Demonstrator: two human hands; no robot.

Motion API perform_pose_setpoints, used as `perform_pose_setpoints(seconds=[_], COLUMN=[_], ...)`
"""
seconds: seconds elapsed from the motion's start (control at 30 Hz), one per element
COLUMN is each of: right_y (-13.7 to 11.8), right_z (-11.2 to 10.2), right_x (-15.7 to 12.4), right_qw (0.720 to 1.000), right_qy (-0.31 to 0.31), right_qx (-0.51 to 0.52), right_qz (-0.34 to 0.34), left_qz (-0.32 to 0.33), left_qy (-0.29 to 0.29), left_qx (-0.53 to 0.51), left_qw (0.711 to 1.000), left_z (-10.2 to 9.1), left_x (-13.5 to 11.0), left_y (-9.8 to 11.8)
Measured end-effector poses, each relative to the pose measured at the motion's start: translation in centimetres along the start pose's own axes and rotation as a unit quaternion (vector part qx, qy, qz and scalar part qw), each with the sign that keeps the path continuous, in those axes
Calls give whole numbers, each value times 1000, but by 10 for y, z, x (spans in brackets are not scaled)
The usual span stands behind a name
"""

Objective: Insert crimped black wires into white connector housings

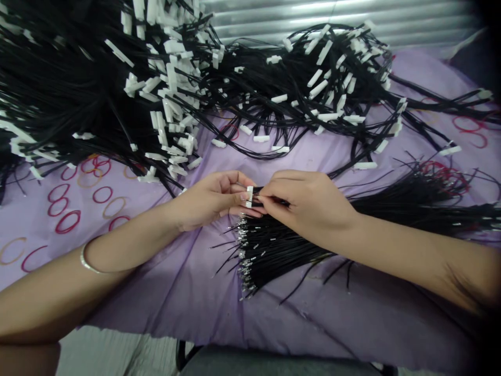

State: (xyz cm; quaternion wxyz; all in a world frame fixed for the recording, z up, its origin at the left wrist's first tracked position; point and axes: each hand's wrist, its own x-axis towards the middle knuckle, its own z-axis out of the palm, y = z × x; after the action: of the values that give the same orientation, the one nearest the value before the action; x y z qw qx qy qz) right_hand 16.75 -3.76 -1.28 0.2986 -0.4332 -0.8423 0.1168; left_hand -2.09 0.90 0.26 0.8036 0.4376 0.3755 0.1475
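A dark seat (274, 363) edges the near side of the frame as two bare forearms reach across a purple plastic sheet (183, 297). The left hand (209, 201), a metal bangle (88, 259) at its wrist, pinches a white plastic connector (249, 197) between nearly closed fingers (238, 196), the connector's long axis running near to far. The right hand (307, 206) closes just beside it on a few black wires (274, 199) that lead rightward from the connector. Below the hands, a bundle of loose black wires (282, 250) lies roughly left to right, its metal-crimped ends fanned toward the left. Heaps of black wires tipped with white connectors (117, 89) spread across the far side, against corrugated metal (332, 15). Red and tan rubber bands (66, 222) lie at left.
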Motion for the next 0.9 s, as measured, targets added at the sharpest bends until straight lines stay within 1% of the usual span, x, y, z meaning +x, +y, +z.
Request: perform_pose_setpoints(seconds=[0.17,0.27,0.33,0.43,0.5,0.6,0.7,0.73,0.8,0.9], right_y=[0,-2,-4,-8,-8,-5,-4,-5,-7,-8], right_z=[6,3,-1,-5,-4,-1,-6,-10,-18,-22], right_x=[2,1,-1,-5,-6,-4,-3,-3,-5,-8], right_qw=[1000,999,998,992,989,991,995,996,998,1000], right_qy=[2,-25,-29,24,48,28,42,47,34,1], right_qx=[-11,-28,-63,-119,-125,-106,-40,-10,30,23], right_qz=[-2,7,3,-38,-57,-71,-80,-71,-36,3], left_qz=[20,19,16,8,-3,-9,-4,-4,-8,-16], left_qy=[0,5,13,33,42,42,25,20,19,28], left_qx=[4,-1,-12,-27,-26,-26,-40,-43,-43,-31], left_qw=[1000,1000,1000,999,999,999,999,999,999,999], left_z=[2,3,3,3,2,1,0,0,0,0], left_x=[0,0,0,-1,-1,-1,-1,-1,-1,-2], left_y=[-2,-2,-1,0,0,1,1,1,1,3])
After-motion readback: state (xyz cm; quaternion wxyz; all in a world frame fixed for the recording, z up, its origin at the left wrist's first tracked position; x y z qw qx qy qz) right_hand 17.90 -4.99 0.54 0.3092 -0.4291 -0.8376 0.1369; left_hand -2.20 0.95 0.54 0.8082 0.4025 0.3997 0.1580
